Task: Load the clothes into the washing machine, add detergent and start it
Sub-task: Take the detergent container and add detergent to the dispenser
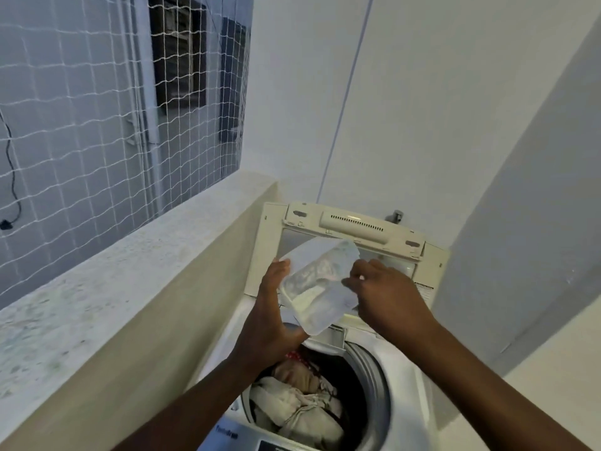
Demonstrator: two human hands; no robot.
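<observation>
The white top-loading washing machine (403, 385) stands with its cream hinged lid (354, 222) raised upright at the rear. The round drum holds crumpled pale and red-patterned clothes (302, 408). A tilted translucent rectangular plastic detergent container (320, 284), with white powder inside, is held over the machine's rear edge between the left hand (273, 320) and the right hand (383, 294).

White netting (81, 109) covers the opening above a speckled ledge (113, 271); a black cable (12, 170) hangs at far left.

2 hands: left hand (271, 320), right hand (387, 297) | 1 container (315, 288) | 1 washing machine (406, 369) | 1 lid (357, 222) | 1 tap (396, 216)
</observation>
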